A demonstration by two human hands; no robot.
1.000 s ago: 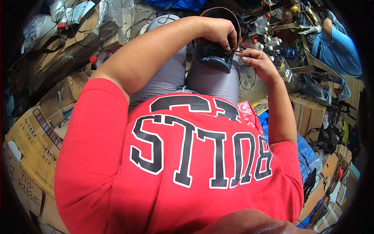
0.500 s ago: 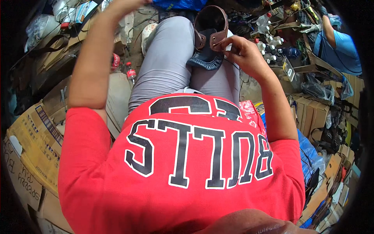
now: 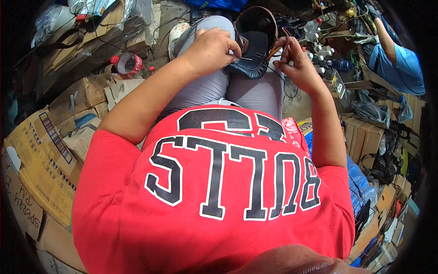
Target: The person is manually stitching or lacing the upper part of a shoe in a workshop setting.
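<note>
A shoe (image 3: pixel 252 43) lies across my grey-clad thighs, with a brown leather collar and a dark toe part gathered in puckered stitches along its near edge. At its left side, my left hand (image 3: pixel 212 48) is closed, thumb and forefinger pinching a thin needle (image 3: pixel 246 58) that points toward the dark leather. My right hand (image 3: pixel 295 61) sits at the shoe's right side, fingers bent around the edge of its brown leather flap (image 3: pixel 274 51). Fine light strands show on the dark leather between both hands. Whether the right fingers also hold a needle is too small to tell.
Several bottles (image 3: pixel 319 57) stand beyond my right hand. Another person's arm and blue sleeve (image 3: pixel 404 55) show at the far right. An empty plastic bottle (image 3: pixel 129 64) lies on the left among cardboard (image 3: pixel 43 160). A blue plastic sheet (image 3: pixel 360 182) is by my right elbow.
My left hand has come down from the upper left to the shoe, needle in its fingers. My right hand has shifted slightly right, and the brown flap is turned outward.
</note>
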